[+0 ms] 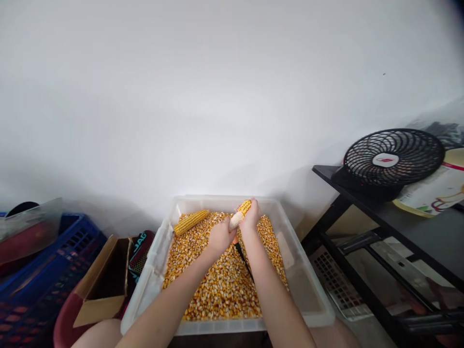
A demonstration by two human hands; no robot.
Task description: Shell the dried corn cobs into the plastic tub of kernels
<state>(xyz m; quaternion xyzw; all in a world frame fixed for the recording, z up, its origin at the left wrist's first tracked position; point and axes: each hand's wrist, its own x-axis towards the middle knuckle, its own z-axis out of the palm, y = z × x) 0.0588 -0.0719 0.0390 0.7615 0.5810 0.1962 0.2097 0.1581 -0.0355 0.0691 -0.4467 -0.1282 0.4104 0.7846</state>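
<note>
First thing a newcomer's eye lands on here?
The clear plastic tub heaped with loose yellow corn kernels, bottom centre. Over it both hands, left and right, grip one half-stripped corn cob; a whole yellow cob lies at the back left. A black round fan sits on the black shelf, right.

Two hands: left (218, 238), right (250, 218). Two cobs: one (239, 215) part-stripped, one (191, 221) whole. One tub (311, 309) of kernels (221, 285), uncountable. One fan (393, 157). One shelf (416, 227). One blue crate (43, 290). One box (105, 285).
</note>
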